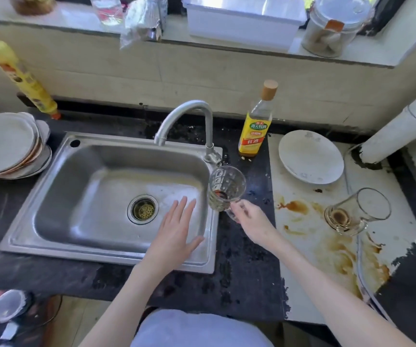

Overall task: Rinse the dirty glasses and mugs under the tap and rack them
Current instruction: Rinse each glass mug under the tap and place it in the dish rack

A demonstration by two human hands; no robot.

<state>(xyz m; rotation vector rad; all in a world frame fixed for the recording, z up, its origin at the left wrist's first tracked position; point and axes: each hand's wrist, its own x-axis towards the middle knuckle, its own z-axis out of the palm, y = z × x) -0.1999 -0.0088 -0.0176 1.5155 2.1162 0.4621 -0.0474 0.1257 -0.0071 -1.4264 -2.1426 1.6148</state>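
My right hand (252,220) grips the handle of a patterned glass mug (225,187) with brown dregs, tilted over the right rim of the steel sink (81,186). My left hand (178,227) hovers flat with straight fingers over the sink's front right part, holding nothing. The curved tap (189,116) stands at the sink's back right; no water is visible. A second dirty glass mug (354,212) lies on its side on the stained white board (309,246) to the right.
A yellow-labelled bottle (255,126) stands behind the mug. A white plate (310,156) lies at the board's back. Stacked plates (9,146) sit left of the sink, a yellow tube (21,78) leans behind them. A white pipe (402,128) crosses the right.
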